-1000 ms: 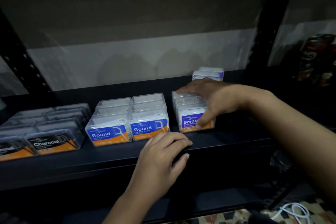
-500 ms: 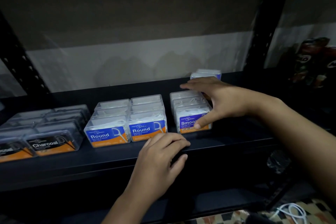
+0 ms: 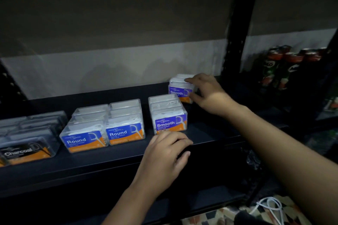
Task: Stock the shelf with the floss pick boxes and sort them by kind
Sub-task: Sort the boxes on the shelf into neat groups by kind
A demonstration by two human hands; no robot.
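Right hand has fingers clamped around the stray Smooth box, behind-right of the front Smooth row. Left hand rests loosely curled and empty, farther away.

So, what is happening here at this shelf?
A person is sorting floss pick boxes on a dark shelf. The right hand reaches to the back and grips a loose Smooth box that stands behind the Smooth row. The left hand rests on the shelf's front edge and holds nothing. The Round boxes stand in two rows in the middle, the Charcoal boxes on the left. Drink cans stand farther right.
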